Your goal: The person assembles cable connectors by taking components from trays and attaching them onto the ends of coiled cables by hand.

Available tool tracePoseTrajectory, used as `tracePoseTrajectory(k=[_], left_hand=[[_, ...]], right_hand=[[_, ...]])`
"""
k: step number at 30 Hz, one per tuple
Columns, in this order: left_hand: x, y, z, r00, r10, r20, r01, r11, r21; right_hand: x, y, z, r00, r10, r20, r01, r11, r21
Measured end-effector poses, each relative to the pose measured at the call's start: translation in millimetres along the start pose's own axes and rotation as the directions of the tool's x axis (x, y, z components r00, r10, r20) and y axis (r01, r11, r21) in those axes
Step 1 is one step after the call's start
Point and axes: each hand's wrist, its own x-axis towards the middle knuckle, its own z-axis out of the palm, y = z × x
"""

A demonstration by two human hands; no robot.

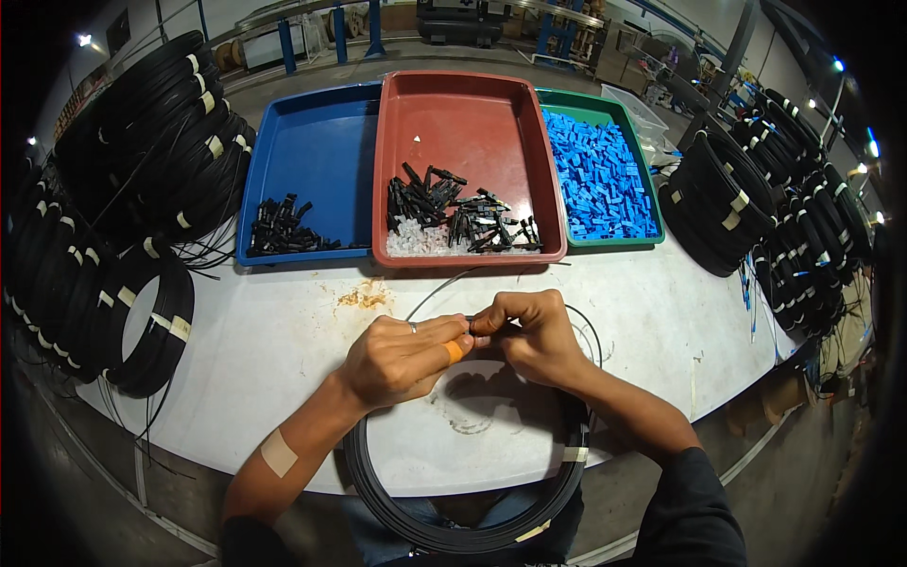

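Hands [395, 357] together mid-frame, we pinched a small dark piece [470, 325] above the black coil [361, 468], lower centre.

cable coil [463, 537]: matt plastic | red tray [463, 132]: smooth plastic | sleeve [694, 510]: cloth

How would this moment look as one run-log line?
left hand, right hand: meeting at small dark piece, mostly hidden | black cable coil: overhanging white table | red tray: black parts, clear pieces

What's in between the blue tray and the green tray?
The red tray, holding black pieces and clear bits; the head view shows it.
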Motion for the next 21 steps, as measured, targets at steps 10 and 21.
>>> tracePoseTrajectory(k=[10, 21], left_hand=[[-2, 0, 1, 0.947, -0.32, -0.036, 0.3, 0.917, -0.261], [3, 4, 2, 0.9, -0.436, -0.013, 0.411, 0.858, -0.309]], right_hand=[[4, -22, -4, 0.83, -0.55, 0.091, 0.497, 0.656, -0.568], [6, -14, -2, 0.829, -0.558, 0.016, 0.479, 0.696, -0.534]])
